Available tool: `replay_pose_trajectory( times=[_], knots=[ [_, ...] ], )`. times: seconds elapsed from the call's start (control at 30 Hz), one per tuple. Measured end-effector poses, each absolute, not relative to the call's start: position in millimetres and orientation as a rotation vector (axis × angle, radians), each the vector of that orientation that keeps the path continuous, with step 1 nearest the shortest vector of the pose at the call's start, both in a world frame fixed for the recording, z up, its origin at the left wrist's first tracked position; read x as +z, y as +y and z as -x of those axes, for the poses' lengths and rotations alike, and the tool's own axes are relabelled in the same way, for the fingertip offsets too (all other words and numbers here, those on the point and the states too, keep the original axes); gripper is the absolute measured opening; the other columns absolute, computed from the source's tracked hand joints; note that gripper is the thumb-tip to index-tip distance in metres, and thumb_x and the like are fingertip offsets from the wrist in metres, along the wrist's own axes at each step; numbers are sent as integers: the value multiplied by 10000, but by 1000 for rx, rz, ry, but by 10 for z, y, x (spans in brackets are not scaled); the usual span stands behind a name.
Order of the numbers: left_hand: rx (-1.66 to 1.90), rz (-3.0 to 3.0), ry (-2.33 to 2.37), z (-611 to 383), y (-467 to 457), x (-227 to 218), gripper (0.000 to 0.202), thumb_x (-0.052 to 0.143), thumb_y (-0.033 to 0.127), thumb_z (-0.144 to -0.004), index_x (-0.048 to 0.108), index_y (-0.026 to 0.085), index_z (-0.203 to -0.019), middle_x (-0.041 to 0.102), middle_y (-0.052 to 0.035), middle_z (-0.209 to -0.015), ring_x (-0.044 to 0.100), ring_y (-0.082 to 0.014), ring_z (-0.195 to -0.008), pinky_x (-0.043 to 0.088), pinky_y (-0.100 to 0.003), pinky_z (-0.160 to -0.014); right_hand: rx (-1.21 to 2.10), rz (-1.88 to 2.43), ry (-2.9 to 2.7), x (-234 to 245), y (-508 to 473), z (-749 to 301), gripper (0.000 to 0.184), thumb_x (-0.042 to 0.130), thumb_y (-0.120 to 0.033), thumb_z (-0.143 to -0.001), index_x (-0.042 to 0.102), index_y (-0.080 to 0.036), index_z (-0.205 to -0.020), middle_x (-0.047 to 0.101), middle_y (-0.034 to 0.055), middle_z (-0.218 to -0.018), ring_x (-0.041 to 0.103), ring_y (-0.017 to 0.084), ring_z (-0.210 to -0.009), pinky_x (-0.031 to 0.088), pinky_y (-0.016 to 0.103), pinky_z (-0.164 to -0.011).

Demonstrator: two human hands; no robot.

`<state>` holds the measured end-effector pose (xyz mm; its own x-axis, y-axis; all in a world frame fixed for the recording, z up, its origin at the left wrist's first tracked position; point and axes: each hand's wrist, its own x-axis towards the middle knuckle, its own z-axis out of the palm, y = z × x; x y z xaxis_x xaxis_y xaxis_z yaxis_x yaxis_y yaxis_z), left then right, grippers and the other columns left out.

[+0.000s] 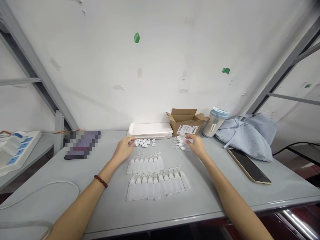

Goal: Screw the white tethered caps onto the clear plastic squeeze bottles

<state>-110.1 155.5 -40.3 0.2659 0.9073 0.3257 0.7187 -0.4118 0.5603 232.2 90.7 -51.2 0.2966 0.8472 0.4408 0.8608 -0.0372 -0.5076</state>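
Note:
Two rows of small translucent squeeze bottles point(156, 176) with thin nozzle tips lie flat on the grey table point(112, 206). My left hand point(124, 149) reaches to a cluster of small white caps point(144, 142), its fingertips pinched at the nearest cap. Over at a loose pile of bottles point(180, 143) in front of the cardboard box point(186, 122), my right hand point(196, 144) has its fingers curled on one of them. A dark red bead bracelet sits on my left wrist.
White flat trays point(150, 130) are stacked against the wall. A lidded cup point(214, 122), a pale blue cloth bag point(247, 135) and a phone point(248, 165) lie at the right. A dark blurred item point(82, 144) and a clear tube point(37, 193) are at the left.

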Motion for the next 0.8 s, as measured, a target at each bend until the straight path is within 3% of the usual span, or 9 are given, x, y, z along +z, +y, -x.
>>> replay_pose_trajectory(
  times=[0.57, 0.67, 0.7, 0.8],
  knots=[
    [693, -2264, 1544, 1171, 1622, -504, 280, 520, 186, -716, 693, 156, -933, 704, -66, -932, 634, -213, -827, 474, -293, -800, -87, 1697, -1666, -423, 800, -2041, 131, 494, -161, -789, 619, -162, -825, 663, 121, -924, 563, 260, -915, 421, 386, -810],
    [650, -2205, 1564, 1161, 1598, -487, 277, 566, 196, -691, 701, 146, -928, 715, -59, -867, 645, -204, -779, 488, -275, -749, 93, 1591, -1834, -348, 711, -1810, 105, 527, -216, -811, 625, -184, -828, 670, 36, -742, 589, 175, -692, 457, 292, -666],
    [639, -2190, 1566, 1160, 1587, -477, 269, 579, 198, -682, 704, 143, -914, 716, -57, -851, 648, -200, -771, 489, -267, -739, 317, 1503, -1948, -310, 682, -1731, 123, 524, -229, -826, 628, -184, -871, 659, 16, -684, 577, 157, -634, 452, 273, -618],
    [632, -2175, 1562, 1160, 1543, -442, 232, 588, 204, -677, 710, 156, -868, 717, -48, -836, 652, -194, -778, 489, -257, -731, 657, 1352, -2003, -122, 548, -1517, 155, 516, -269, -850, 640, -185, -893, 644, 3, -644, 565, 138, -591, 455, 265, -588]
  ],
)
